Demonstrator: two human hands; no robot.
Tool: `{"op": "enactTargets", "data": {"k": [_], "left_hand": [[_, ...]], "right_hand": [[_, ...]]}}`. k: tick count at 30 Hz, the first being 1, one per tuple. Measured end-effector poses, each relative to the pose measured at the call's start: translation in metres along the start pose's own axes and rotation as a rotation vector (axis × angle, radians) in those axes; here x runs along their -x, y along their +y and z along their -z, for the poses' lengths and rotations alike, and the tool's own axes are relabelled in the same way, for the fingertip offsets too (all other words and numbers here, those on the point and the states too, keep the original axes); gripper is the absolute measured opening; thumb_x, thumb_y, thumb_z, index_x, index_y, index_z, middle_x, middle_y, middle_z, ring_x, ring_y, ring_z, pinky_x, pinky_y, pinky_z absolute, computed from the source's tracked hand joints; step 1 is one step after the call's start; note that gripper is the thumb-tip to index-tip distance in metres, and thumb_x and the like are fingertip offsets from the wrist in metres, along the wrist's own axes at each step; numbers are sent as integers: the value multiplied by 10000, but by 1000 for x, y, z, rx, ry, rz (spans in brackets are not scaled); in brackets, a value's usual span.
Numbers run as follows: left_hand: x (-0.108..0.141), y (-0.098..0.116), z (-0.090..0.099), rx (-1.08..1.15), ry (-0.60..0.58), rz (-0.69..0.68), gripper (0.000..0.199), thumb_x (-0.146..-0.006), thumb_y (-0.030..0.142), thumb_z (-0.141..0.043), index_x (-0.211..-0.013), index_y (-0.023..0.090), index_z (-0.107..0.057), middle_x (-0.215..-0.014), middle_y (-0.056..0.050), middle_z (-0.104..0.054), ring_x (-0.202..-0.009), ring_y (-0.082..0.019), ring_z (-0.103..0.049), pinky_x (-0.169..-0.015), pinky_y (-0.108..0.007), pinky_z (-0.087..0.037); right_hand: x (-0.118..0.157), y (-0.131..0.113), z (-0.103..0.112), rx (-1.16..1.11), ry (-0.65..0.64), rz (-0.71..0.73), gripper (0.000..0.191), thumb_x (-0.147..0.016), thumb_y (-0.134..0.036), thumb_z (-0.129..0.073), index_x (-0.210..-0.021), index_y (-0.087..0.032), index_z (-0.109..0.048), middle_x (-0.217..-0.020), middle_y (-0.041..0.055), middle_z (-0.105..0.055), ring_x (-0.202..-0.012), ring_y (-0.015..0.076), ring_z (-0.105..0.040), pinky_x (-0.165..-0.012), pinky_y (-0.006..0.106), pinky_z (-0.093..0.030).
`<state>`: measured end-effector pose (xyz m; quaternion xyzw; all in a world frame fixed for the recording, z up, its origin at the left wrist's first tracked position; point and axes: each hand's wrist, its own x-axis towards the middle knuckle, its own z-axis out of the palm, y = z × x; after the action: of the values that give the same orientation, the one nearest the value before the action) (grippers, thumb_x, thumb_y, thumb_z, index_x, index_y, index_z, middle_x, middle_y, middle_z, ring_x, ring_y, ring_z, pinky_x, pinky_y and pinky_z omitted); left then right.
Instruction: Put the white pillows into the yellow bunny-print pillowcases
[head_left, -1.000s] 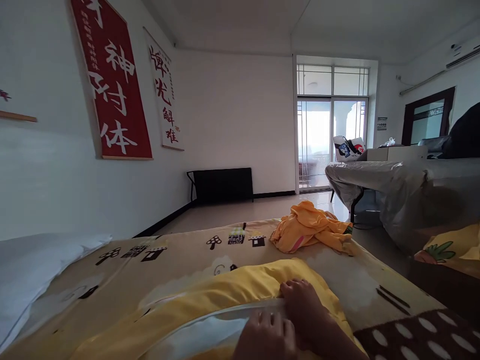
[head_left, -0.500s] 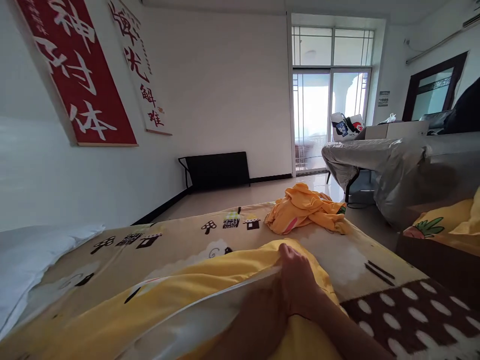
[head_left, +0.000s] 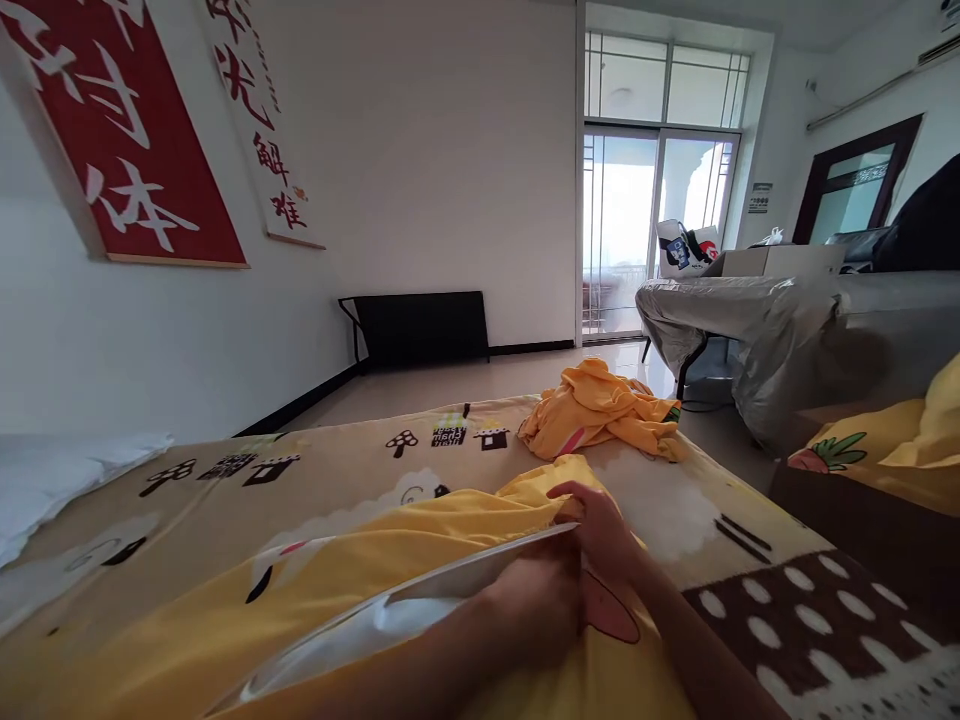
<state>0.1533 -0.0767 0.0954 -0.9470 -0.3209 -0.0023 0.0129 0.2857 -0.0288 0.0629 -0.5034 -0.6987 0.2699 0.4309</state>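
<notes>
A yellow cloth cover lies across the bed, its long slit open to a white inside. My left hand reaches into the slit near its right end; its fingertips are hidden. Just above it, my right hand pinches the yellow fabric at the edge of the opening. Both hands nearly touch at the corner of the slit.
The patterned bed sheet holds a crumpled orange cloth at its far side and a white pillow at the left. A box with yellow fabric stands at the right. Beyond is a plastic-covered table.
The view has shifted slightly. My left hand shows more clearly inside the opening, and my right hand's fingers have changed position on the edge. The white inside is more exposed.
</notes>
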Motion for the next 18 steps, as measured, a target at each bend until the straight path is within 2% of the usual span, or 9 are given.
{"op": "enactTargets", "data": {"k": [2, 4, 6, 9, 12, 18], "left_hand": [[-5, -5, -11, 102, 19, 2, 459, -807, 246, -471, -1259, 192, -533, -1320, -126, -531, -1234, -307, -435, -1069, -466, -292], [-6, -9, -19, 193, 64, 23, 410, -857, 244, -399, -1245, 230, -532, -1296, -85, -556, -1218, -264, -460, -1072, -436, -308], [-6, -11, -23, 263, 140, 63, 418, -894, 246, -333, -1285, 232, -479, -1349, -68, -509, -1244, -231, -439, -1076, -403, -318], [-6, -11, -24, 313, 211, 75, 420, -918, 256, -303, -1317, 217, -426, -1384, -68, -470, -1261, -214, -420, -1083, -384, -317], [-9, -10, -23, 293, 247, 47, 386, -919, 247, -324, -1278, 205, -459, -1352, -82, -497, -1243, -216, -439, -1085, -384, -311], [-9, -12, -27, 319, 277, 27, 348, -914, 255, -393, -1246, 222, -492, -1306, -77, -543, -1195, -206, -494, -1056, -350, -357]], "right_hand": [[2, -1, 9, 119, -113, 52, 474, -664, -90, -474, -1107, -193, -607, -920, 31, -678, -834, 161, -603, -723, 234, -429], [5, -3, 14, 315, -144, 66, 543, -657, -28, -441, -1167, -163, -569, -1002, 71, -664, -917, 177, -592, -783, 252, -414], [8, -7, 14, 532, -115, -2, 445, -686, -4, -406, -1068, -128, -598, -978, 108, -651, -899, 193, -591, -764, 267, -403], [9, -14, 11, 736, -20, -62, 281, -724, -12, -389, -842, -146, -606, -891, 107, -623, -821, 193, -578, -675, 259, -371], [8, -16, 9, 690, 89, 17, 261, -687, -13, -417, -818, -174, -575, -951, 83, -602, -862, 179, -547, -654, 236, -334], [3, -2, 0, 339, 57, -26, 337, -605, -11, -405, -870, -178, -529, -764, 32, -621, -711, 156, -538, -607, 224, -307]]}}
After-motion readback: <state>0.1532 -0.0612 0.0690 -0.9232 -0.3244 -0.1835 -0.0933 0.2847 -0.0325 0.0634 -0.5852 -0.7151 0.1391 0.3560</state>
